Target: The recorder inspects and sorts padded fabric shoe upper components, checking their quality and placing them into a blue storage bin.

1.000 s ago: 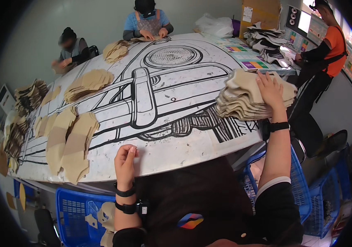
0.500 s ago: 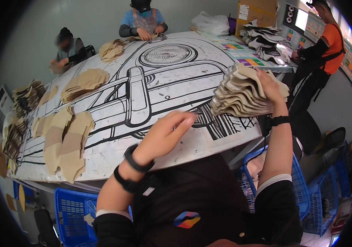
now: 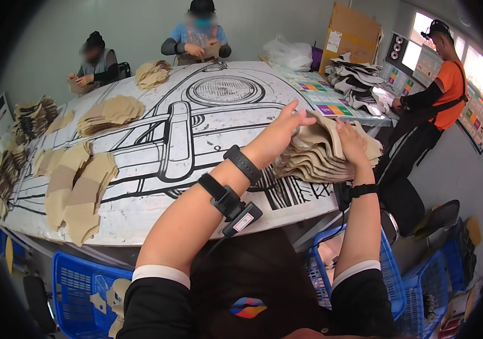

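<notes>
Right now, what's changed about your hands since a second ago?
The left hand has moved forward and right, from the table's near edge to the left side of the stack of wavy beige sheets; contact is unclear. The right hand stayed resting on the stack.

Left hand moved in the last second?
Yes: relative to the table, the left hand went from the near edge forward and rightward to the left end of the beige stack.
</notes>
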### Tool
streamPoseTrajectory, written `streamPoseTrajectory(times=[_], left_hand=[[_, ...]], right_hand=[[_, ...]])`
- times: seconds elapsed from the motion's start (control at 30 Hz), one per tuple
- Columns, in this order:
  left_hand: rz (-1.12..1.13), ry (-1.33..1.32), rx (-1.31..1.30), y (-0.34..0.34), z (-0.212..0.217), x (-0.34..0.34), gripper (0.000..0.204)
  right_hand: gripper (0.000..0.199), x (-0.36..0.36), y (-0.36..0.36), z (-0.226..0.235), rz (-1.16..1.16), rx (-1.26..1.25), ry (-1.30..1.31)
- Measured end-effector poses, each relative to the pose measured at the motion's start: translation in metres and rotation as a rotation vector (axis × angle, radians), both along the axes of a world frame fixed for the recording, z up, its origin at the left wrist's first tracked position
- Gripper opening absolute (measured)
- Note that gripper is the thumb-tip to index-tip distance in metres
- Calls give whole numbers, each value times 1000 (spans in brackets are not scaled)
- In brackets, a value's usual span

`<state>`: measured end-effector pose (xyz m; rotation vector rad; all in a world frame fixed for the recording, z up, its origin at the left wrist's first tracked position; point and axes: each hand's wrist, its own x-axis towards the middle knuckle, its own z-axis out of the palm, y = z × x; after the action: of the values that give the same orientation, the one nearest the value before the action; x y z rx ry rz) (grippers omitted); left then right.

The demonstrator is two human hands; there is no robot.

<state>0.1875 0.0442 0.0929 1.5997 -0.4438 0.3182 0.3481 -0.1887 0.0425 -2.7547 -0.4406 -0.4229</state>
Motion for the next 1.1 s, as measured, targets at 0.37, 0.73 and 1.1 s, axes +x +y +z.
streamPoseTrajectory(times=[0.37, 0.73, 1.1], left_hand=[[427, -355, 603, 15, -28, 10, 68], [272, 200, 380, 16, -21, 22, 82], [70, 332, 87, 15, -20, 29, 81]], right_hand=[[53, -6, 6, 1, -19, 18, 11], [53, -6, 4, 0, -8, 16, -1], [54, -7, 5, 2, -18, 45, 38]])
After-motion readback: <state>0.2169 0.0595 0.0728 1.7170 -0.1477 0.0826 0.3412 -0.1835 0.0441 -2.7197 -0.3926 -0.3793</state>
